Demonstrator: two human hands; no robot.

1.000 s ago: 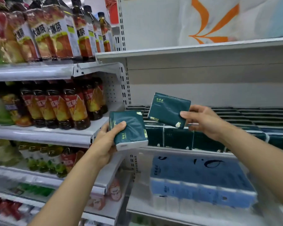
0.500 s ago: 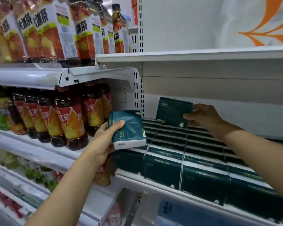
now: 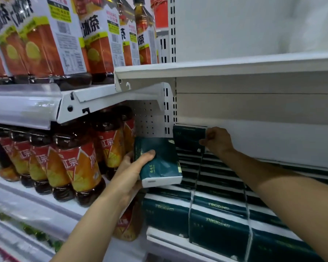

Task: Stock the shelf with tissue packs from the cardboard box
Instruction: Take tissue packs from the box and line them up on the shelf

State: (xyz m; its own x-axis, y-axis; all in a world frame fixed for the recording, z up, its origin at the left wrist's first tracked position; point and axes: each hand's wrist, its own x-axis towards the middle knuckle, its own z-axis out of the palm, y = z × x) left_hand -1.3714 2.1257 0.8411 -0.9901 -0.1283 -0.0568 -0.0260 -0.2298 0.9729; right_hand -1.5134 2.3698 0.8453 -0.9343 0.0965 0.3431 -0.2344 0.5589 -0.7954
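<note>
My left hand grips a dark green tissue pack with a white end, held in the air at the shelf's left front. My right hand reaches deep into the shelf and pinches a second dark green pack, which stands upright against the back left corner on top of the stocked layer. Rows of the same green tissue packs fill the white shelf below both hands. The cardboard box is out of view.
Bottles of red tea crowd the neighbouring shelves to the left, with larger bottles on the level above. A white shelf board hangs low over the tissue bay. The bay's back wall is bare above the packs.
My right hand has carried its pack from the front of the bay to the back left corner. The left hand keeps its pack in about the same place. My view has moved closer and up.
</note>
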